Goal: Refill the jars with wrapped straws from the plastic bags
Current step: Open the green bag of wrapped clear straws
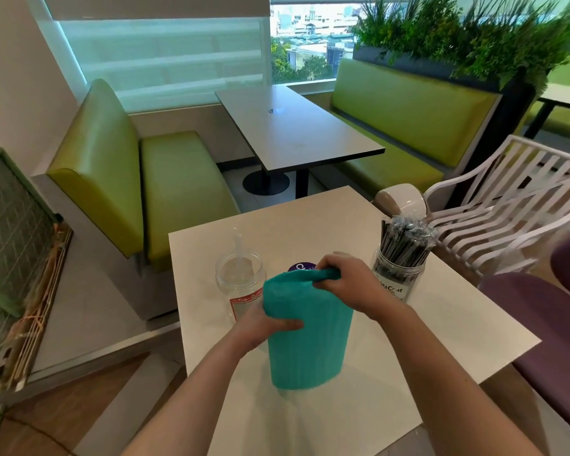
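A tall teal bag of straws [306,337] stands upright on the white table [441,327]. My left hand [264,320] grips the bag's left side about halfway up. My right hand [346,281] pinches the bag's top edge at its right corner. Behind the bag at the left stands a clear jar [237,278], almost empty, with one clear straw sticking up. At the right a second clear jar [399,271] holds a full bunch of dark wrapped straws.
A round purple sticker [298,267] shows on the table just behind the bag. A white slatted chair [507,205] and purple seats [547,324] stand to the right, green benches [145,179] and another table [297,126] beyond.
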